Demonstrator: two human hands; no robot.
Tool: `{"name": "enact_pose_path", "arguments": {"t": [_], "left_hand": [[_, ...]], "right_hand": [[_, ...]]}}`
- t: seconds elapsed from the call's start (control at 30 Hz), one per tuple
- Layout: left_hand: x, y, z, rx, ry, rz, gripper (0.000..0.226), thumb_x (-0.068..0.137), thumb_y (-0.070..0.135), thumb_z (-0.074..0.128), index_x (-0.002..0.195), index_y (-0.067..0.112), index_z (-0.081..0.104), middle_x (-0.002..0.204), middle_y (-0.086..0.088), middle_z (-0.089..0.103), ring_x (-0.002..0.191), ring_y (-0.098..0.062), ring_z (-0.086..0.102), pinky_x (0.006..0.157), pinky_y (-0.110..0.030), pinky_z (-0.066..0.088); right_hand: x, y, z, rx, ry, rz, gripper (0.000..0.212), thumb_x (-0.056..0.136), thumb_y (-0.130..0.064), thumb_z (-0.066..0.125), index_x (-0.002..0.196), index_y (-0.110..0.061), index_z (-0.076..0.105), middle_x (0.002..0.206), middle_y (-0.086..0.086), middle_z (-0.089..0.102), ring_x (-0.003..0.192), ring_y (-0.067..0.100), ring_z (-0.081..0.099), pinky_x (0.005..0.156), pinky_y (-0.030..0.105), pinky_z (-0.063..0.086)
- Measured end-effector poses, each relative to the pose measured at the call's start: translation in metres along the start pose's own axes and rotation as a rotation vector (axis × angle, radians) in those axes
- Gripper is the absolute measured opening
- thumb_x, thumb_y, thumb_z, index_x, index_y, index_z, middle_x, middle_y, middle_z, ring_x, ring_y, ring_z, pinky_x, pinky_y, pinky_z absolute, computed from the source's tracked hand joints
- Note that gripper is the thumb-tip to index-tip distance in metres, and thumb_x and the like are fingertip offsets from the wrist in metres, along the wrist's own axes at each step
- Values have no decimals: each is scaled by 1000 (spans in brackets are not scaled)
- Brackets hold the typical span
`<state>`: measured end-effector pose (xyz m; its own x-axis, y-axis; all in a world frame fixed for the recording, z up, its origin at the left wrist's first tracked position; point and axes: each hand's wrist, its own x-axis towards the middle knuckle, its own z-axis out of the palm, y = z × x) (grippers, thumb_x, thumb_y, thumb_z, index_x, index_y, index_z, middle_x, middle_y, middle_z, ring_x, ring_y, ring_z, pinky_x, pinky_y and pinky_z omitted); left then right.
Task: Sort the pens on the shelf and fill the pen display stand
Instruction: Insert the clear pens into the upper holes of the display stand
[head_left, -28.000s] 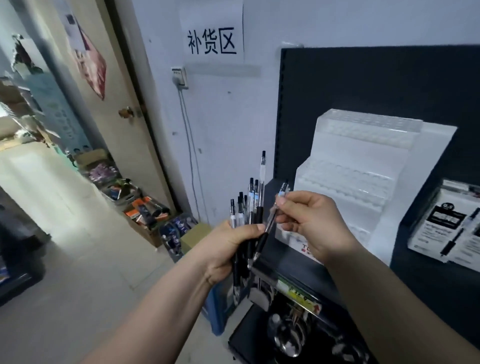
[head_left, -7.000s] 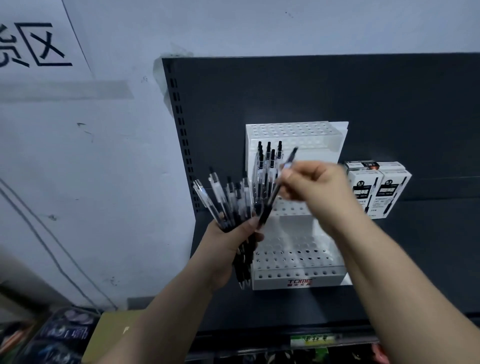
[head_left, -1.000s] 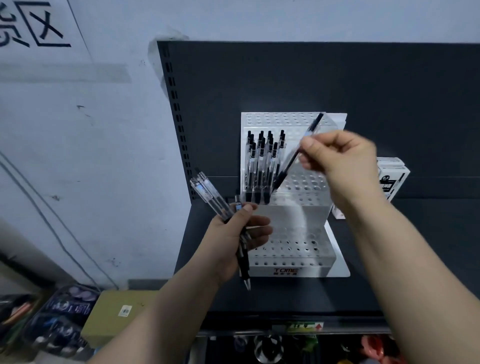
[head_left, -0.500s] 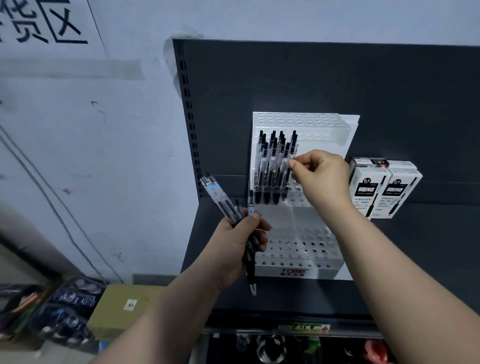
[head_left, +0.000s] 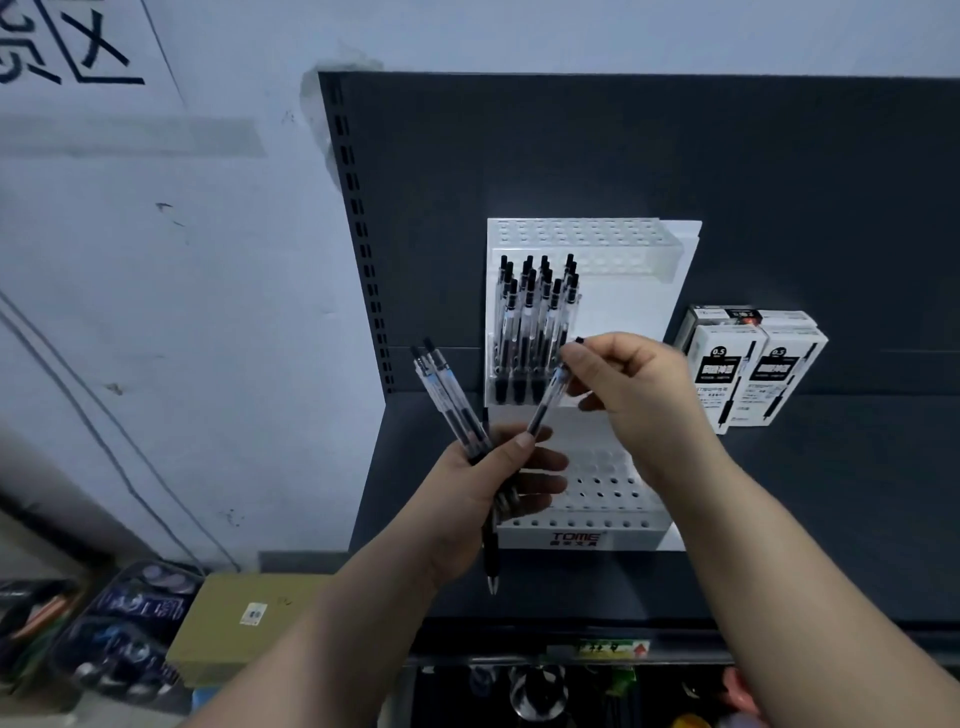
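One clear pen (head_left: 548, 400) — black-gripped — in right hand (head_left: 636, 384).

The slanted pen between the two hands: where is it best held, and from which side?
By its clear upper barrel, just under the clicker, from the right. The pen leans up toward the right hand, which pinches it there, while its dark lower end is tucked under the thumb of the left hand.

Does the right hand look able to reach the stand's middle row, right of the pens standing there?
Probably yes. The right hand, pinching one pen, hovers before that row of the stand; nothing stands right of the standing pens, and the left hand, holding spare pens, is lower.
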<state>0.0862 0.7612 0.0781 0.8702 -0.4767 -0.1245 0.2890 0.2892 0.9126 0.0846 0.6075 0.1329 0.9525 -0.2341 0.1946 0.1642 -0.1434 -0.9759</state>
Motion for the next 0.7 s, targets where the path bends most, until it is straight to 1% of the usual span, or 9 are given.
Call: {"name": "enact_pose_path", "arguments": {"t": [0.1,0.17,0.27,0.33,0.4,0.5,0.6,0.63,0.7], "left_hand": [[0,-2,1,-30,15,-15,16,95,13,48,101,7,62,76,-7,69,59,-16,63,53,-25,51],[-1,-2,3,-56,8,-32,17,96,15,47,101,8,61,76,-8,69,57,-17,62,51,-25,51],[1,-1,4,-39,48,-59,16,97,17,46,106,11,58,74,-6,66,54,-18,61,49,-26,50],[3,-2,1,-29,97,-87,8,98,14,45,103,15,52,67,-4,59,47,-16,53,45,-23,42],[5,-2,-2,-59,129,-123,8,96,9,43,97,17,43,62,-2,52,42,-14,42,42,-21,32],[3,-3,-6,-83,140,-128,13,93,5,42,95,17,39,60,-2,48,40,-14,37,41,-20,27],[2,-4,-5,-87,117,-128,12,93,5,41,96,16,41,61,-3,48,41,-14,37,42,-21,26],[2,-4,-5,-87,107,-125,11,94,5,41,96,16,41,61,-3,48,41,-14,38,42,-21,25],[0,-2,-4,-87,77,-116,9,94,6,40,95,14,43,62,-4,47,42,-15,38,42,-21,25]], "right_hand": [[-5,0,-2,-10,-74,46,11,85,-5,67,78,-13,70,64,-1,69,62,10,63,62,22,54],[-8,0,-3,-23,-89,73,11,83,-2,67,80,-12,69,67,1,70,64,12,66,64,23,55],[5,-15,-14,1,134,-44,11,84,-6,68,90,-15,68,77,5,71,70,13,68,70,24,57],[21,-25,-21,-16,264,-178,17,84,-4,68,96,-15,67,76,3,68,67,9,66,70,23,56],[32,-28,-19,-114,307,-276,19,84,-6,69,96,-21,65,75,1,67,69,10,66,72,27,58],[42,-24,-9,-238,304,-325,16,84,-14,71,91,-27,65,77,-1,68,76,18,68,78,36,58],[42,-12,-3,-359,230,-270,11,86,-15,68,93,-24,65,76,-7,65,72,9,64,71,27,54],[40,-5,-1,-394,203,-246,8,87,-16,67,90,-23,64,74,-7,63,69,9,62,67,27,53],[34,7,2,-437,203,-228,6,88,-19,66,85,-23,63,70,-6,63,68,13,60,68,35,55]]}}
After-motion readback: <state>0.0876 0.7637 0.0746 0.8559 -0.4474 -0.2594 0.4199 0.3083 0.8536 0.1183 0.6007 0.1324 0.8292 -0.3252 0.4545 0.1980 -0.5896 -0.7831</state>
